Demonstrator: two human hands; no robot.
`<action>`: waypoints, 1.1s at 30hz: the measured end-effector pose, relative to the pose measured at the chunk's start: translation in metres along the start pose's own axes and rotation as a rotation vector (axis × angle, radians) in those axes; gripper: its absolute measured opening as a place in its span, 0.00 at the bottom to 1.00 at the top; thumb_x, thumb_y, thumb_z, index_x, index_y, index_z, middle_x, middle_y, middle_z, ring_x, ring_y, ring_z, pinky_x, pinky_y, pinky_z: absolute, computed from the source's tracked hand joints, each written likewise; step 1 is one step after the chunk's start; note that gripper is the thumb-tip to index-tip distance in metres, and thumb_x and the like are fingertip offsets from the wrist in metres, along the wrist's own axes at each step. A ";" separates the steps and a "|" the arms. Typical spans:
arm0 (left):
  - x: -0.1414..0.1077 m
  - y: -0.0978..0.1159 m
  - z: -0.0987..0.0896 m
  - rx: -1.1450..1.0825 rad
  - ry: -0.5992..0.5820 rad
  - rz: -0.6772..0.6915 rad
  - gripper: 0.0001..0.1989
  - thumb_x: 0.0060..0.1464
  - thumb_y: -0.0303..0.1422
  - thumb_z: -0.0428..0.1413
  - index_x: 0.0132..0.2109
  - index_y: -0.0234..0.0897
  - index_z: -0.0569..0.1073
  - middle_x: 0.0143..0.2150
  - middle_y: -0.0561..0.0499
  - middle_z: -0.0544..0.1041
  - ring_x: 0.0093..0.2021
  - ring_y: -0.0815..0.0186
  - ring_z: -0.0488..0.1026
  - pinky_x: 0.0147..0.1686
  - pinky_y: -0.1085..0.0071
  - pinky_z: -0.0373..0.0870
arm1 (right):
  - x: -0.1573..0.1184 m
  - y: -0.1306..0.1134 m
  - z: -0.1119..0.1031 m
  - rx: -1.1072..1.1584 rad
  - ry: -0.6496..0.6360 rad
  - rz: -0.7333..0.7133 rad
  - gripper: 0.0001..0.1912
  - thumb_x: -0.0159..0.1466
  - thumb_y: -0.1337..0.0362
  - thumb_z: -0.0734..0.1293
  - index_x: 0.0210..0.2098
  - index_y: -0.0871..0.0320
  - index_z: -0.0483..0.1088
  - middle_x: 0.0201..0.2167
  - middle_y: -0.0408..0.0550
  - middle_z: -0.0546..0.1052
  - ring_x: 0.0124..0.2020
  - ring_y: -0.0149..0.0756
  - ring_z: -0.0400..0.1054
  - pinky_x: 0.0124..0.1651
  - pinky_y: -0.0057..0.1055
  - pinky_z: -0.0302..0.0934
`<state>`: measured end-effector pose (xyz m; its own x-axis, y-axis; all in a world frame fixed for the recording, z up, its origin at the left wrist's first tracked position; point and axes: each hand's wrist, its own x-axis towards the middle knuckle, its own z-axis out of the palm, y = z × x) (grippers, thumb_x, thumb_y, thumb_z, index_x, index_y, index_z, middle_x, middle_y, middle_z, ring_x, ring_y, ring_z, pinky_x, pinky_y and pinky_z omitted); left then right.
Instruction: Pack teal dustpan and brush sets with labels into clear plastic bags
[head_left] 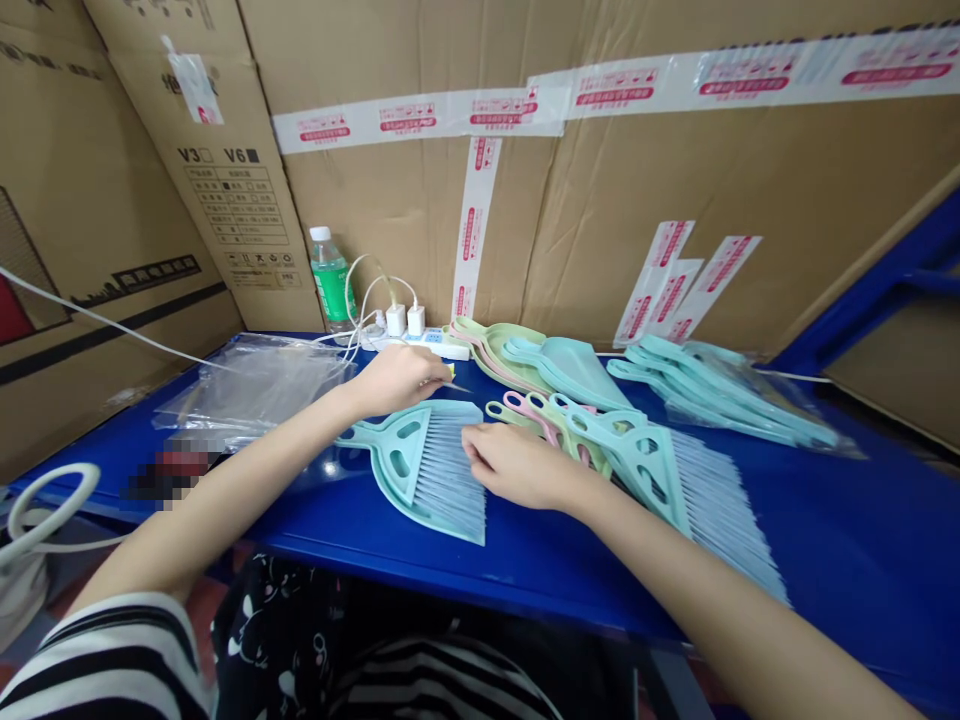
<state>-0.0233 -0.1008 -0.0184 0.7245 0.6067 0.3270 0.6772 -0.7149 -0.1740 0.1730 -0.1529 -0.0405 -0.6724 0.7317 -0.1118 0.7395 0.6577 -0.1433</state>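
My left hand is closed in a pinch above the handle side of a mint-green brush set. A small yellow piece and a thin pointed tip stick out from its fingers; the object's kind cannot be made out. Below lies a mint hand brush with pale blue bristles, resting in a matching dustpan. My right hand is curled shut at the right edge of the bristles. Whatever its fingers hold, if anything, is hidden. Right beside it lies a pile of mint, pink and green hand brushes.
Stacked dustpans lie at the back, with bagged mint sets farther right. Clear plastic bags lie on the left of the blue table. A bottle and a power strip stand against the cardboard wall.
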 end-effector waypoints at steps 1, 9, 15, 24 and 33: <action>-0.007 0.002 -0.003 -0.041 0.006 0.043 0.10 0.56 0.25 0.52 0.38 0.37 0.78 0.36 0.49 0.81 0.37 0.64 0.76 0.36 0.70 0.68 | 0.000 0.000 0.000 0.000 0.001 0.006 0.07 0.62 0.73 0.58 0.35 0.59 0.67 0.35 0.48 0.75 0.35 0.36 0.67 0.32 0.30 0.49; -0.045 0.013 -0.014 -0.413 -0.044 0.164 0.11 0.55 0.21 0.52 0.36 0.38 0.77 0.36 0.52 0.80 0.35 0.69 0.75 0.38 0.73 0.69 | -0.004 -0.004 -0.003 -0.086 -0.054 0.078 0.08 0.63 0.72 0.57 0.36 0.59 0.67 0.35 0.49 0.76 0.34 0.38 0.68 0.31 0.31 0.48; -0.045 0.016 -0.015 -0.543 -0.200 0.197 0.11 0.53 0.20 0.53 0.33 0.38 0.77 0.34 0.52 0.80 0.35 0.69 0.75 0.36 0.75 0.69 | -0.005 -0.007 -0.005 -0.141 -0.091 0.137 0.11 0.63 0.72 0.56 0.40 0.60 0.68 0.36 0.51 0.77 0.36 0.40 0.70 0.31 0.32 0.49; -0.049 0.017 -0.017 -0.622 -0.278 0.223 0.11 0.53 0.20 0.53 0.35 0.37 0.77 0.35 0.51 0.80 0.37 0.68 0.76 0.39 0.73 0.70 | -0.003 -0.005 -0.005 -0.238 -0.041 0.173 0.12 0.64 0.71 0.55 0.43 0.61 0.67 0.35 0.52 0.78 0.38 0.44 0.72 0.37 0.34 0.55; -0.048 0.023 -0.013 -0.659 -0.277 0.229 0.12 0.52 0.19 0.53 0.36 0.38 0.78 0.36 0.51 0.81 0.37 0.68 0.75 0.40 0.73 0.70 | -0.001 -0.007 -0.005 -0.215 0.023 0.183 0.14 0.66 0.72 0.53 0.47 0.60 0.64 0.42 0.53 0.77 0.42 0.45 0.72 0.37 0.35 0.56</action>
<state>-0.0436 -0.1510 -0.0258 0.9027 0.4210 0.0889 0.3517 -0.8410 0.4111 0.1684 -0.1575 -0.0344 -0.5281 0.8439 -0.0940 0.8399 0.5355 0.0890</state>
